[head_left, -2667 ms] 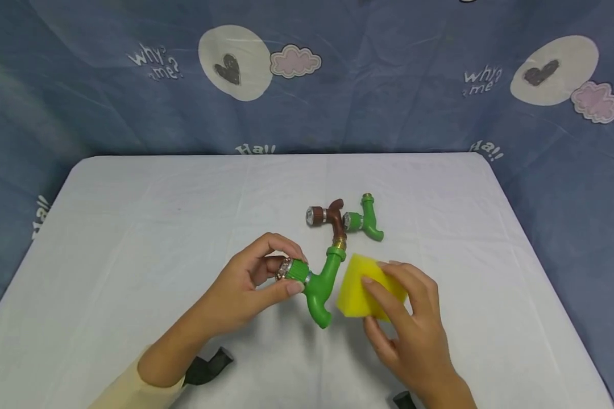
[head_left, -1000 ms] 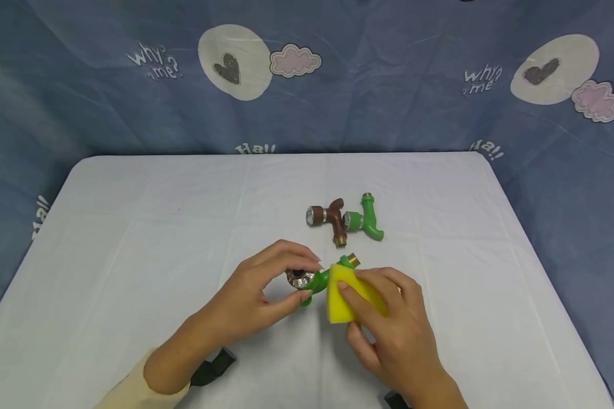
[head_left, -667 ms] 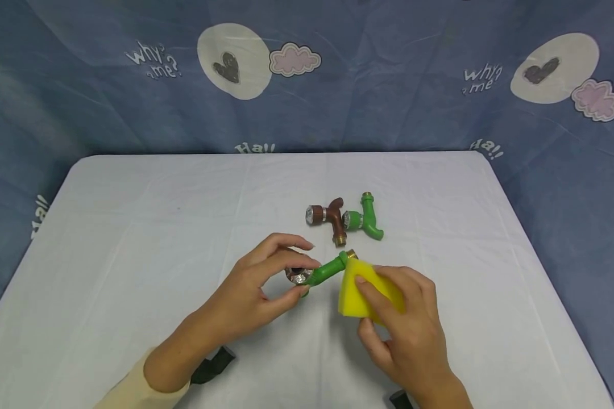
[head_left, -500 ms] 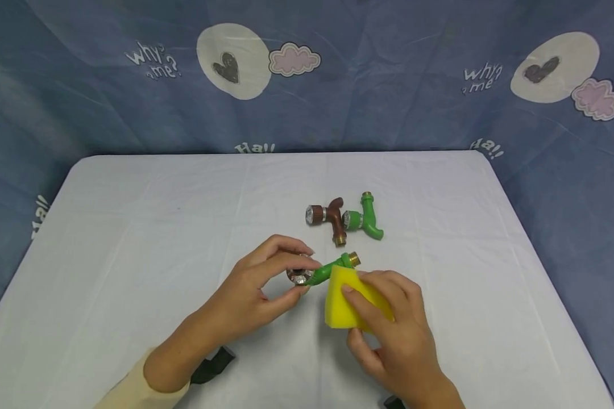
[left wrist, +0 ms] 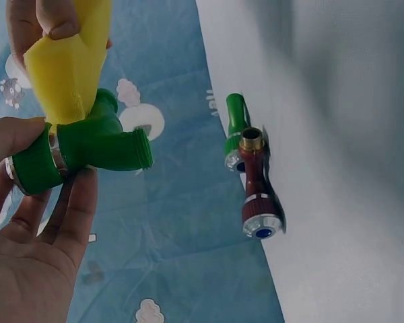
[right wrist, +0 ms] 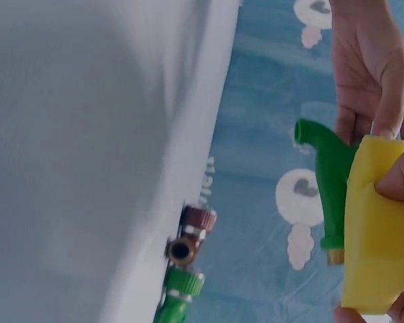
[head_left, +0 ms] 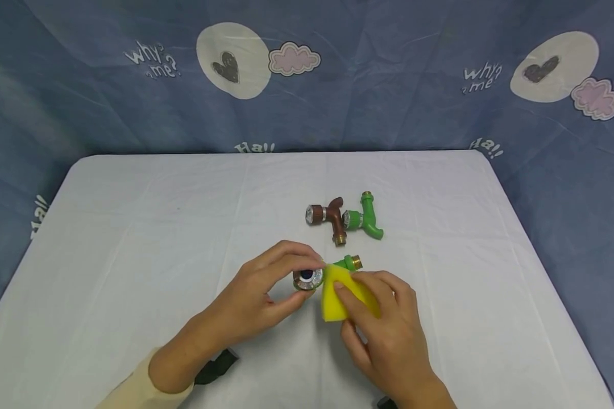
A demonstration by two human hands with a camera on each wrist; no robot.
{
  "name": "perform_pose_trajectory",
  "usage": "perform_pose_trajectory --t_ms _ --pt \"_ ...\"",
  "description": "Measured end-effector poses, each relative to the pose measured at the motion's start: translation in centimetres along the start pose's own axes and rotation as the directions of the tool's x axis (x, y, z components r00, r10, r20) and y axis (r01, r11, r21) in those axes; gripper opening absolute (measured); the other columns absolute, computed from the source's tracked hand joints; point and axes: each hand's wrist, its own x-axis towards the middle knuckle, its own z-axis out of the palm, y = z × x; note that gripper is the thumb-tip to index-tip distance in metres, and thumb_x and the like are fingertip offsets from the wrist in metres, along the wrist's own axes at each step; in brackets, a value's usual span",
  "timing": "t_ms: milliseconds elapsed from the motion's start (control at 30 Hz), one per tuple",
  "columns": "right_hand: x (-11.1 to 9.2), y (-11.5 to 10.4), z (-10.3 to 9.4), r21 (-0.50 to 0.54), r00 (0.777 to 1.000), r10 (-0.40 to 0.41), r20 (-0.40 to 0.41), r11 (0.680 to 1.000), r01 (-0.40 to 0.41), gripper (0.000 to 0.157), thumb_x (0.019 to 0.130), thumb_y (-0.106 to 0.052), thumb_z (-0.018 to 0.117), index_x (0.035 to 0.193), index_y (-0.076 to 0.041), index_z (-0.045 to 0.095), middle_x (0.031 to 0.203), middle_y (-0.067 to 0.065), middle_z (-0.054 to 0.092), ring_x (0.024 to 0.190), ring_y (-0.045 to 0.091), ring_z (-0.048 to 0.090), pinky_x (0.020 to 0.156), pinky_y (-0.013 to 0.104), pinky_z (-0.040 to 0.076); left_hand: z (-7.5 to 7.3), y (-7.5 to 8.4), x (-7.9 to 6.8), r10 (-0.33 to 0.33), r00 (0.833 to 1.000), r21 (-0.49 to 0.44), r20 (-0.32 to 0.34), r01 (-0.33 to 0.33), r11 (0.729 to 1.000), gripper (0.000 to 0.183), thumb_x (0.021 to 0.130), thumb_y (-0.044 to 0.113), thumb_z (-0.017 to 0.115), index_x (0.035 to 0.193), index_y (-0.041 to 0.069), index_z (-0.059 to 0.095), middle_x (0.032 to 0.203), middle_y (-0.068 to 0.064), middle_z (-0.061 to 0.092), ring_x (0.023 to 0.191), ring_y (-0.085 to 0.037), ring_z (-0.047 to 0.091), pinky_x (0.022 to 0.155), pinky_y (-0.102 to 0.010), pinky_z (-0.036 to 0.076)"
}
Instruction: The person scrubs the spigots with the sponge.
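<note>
My left hand (head_left: 253, 292) grips a green faucet (left wrist: 94, 145) by its round knob, above the table. The knob's silver end faces the head camera, and the brass threaded end points right. A yellow sponge (head_left: 337, 301) is pinched between the thumb and fingers of my right hand (head_left: 391, 335). In the left wrist view the sponge's lower end touches the faucet body close to the knob. Seen from the right wrist, the sponge (right wrist: 377, 222) covers part of the faucet, whose spout (right wrist: 313, 131) stays visible. From the head, sponge and fingers hide most of the faucet's body.
Beyond my hands, a brown faucet (head_left: 335, 218) and a smaller green faucet (head_left: 370, 218) lie side by side on the white-covered table (head_left: 184, 204). A blue printed cloth (head_left: 389, 85) hangs behind the table's far edge. Black straps (head_left: 217, 366) sit near my wrists.
The held faucet has turned from spout toward me to knob end facing up at the camera. The sponge has shifted back and forth along it, lately from the threaded end left to the knob.
</note>
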Motion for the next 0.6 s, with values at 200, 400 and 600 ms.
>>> perform_pose_trajectory --t_ms 200,400,600 --pt "-0.8 1.3 -0.9 -0.042 0.993 0.120 0.014 0.992 -0.119 0.036 0.090 -0.023 0.047 0.112 -0.008 0.071 0.120 0.017 0.058 0.106 0.041 0.046 0.089 0.043 0.036 -0.2 0.1 -0.1 -0.050 0.999 0.011 0.011 0.050 0.999 0.053 0.084 0.008 0.075 0.130 0.016 0.051 0.127 0.005 0.055 0.104 -0.008 0.056 0.089 -0.023 0.049" --pt "-0.9 2.1 -1.7 -0.019 0.989 0.144 -0.019 0.989 -0.144 0.036 0.089 -0.024 0.049 0.114 -0.008 0.070 0.121 0.018 0.057 0.106 0.040 0.045 0.093 0.033 0.034 -0.4 0.0 -0.1 -0.058 0.998 -0.033 0.003 0.058 0.998 0.053 0.083 0.005 0.075 0.130 0.014 0.050 0.124 0.004 0.056 0.101 -0.009 0.056 0.088 -0.024 0.049" --pt "-0.4 1.6 -1.4 0.026 0.991 0.134 0.025 0.991 -0.134 0.038 0.089 -0.025 0.050 0.119 -0.011 0.068 0.126 0.016 0.056 0.111 0.038 0.045 0.099 0.023 0.033 -0.1 0.0 0.0 -0.020 1.000 -0.062 0.009 0.021 0.998 0.052 0.083 0.003 0.073 0.129 0.012 0.050 0.125 0.001 0.056 0.102 -0.010 0.056 0.088 -0.025 0.050"
